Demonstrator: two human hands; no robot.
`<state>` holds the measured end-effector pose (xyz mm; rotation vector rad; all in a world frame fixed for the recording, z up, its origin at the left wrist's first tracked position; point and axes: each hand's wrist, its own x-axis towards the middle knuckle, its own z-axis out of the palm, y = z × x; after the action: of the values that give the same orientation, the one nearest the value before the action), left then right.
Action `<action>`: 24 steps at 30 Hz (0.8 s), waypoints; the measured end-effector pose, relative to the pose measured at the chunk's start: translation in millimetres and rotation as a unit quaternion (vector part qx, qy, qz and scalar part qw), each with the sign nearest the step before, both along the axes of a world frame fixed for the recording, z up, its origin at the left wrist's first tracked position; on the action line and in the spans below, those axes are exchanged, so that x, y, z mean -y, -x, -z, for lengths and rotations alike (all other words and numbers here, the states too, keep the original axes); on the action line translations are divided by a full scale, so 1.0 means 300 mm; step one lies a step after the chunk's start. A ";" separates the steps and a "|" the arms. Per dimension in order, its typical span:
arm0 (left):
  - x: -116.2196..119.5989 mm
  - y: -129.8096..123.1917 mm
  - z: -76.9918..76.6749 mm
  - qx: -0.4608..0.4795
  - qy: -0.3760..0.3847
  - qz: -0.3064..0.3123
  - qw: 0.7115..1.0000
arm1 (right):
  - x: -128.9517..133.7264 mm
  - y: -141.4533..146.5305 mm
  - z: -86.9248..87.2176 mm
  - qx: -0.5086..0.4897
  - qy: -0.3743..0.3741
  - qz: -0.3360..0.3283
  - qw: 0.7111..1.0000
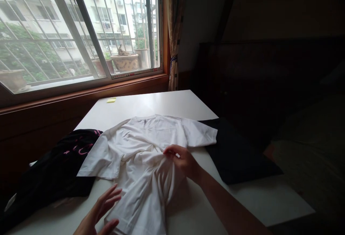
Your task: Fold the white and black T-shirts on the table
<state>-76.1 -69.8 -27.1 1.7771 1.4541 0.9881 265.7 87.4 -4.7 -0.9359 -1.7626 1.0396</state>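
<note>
Holding with the right hand (185,161) a small fold of the white T-shirt (145,138), near the middle of its body, in a narrow pinch between the thumb and the bent index finger. Closed at the tips, with only a little gap behind them, inside the curve of the index finger. Drawing the cloth around this point into many creases, some running down toward the hem. Not possible to tell the firmness of this pinch, nor the exact quantity of cloth inside it. Showing with the left hand (94,215) a much wider shape, with the thumb set well apart from the slightly curved fingers. Placed just beside the lower left side of the same shirt, with fingertips directed to it; cannot tell, from this angle, about real contact with the cloth. As for the T-shirt, lying on the white table (167,100), with neckline turned to the far side, sleeves spread to both sides, and lower part twisted toward the near edge. Overlapping, with the sleeve at left, a black garment (59,166) with pink print, and reaching, with the sleeve at right, over a dark garment (237,156). As for the table, bearing also a small yellow paper (111,100) near the far left corner, and standing near a window (129,22) and a tied curtain (175,40).
</note>
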 end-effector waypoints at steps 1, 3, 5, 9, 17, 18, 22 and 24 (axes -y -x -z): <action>0.006 0.006 0.009 -0.029 -0.011 0.016 0.999 | 0.003 -0.046 -0.003 -0.028 0.013 0.012 0.999; 0.010 0.011 0.016 -0.098 -0.042 0.047 0.993 | 0.011 -0.136 0.002 -0.037 0.034 0.050 0.997; 0.008 0.002 0.007 -0.153 -0.084 0.051 0.983 | 0.027 -0.208 0.013 0.014 0.036 0.087 0.995; -0.003 -0.059 -0.014 -0.208 -0.153 0.073 0.963 | 0.104 -0.261 0.006 0.125 -0.066 0.149 0.979; 0.022 -0.206 0.036 -0.100 -0.162 0.005 0.982 | 0.328 -0.163 -0.071 0.196 -0.052 -0.082 0.976; 0.033 -0.232 0.037 -0.068 -0.143 -0.012 0.987 | 0.347 -0.136 -0.059 0.191 -0.047 -0.095 0.976; 0.071 -0.355 0.001 0.011 -0.083 0.017 0.996 | 0.388 -0.031 0.001 0.141 -0.032 -0.114 0.983; 0.073 -0.398 -0.033 0.006 -0.086 0.070 0.994 | 0.384 -0.013 0.005 0.107 -0.026 -0.119 0.987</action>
<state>43.2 -91.9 -17.2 1.9626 1.2502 1.0762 269.7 -27.8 -6.3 -0.8449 -2.1105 1.0666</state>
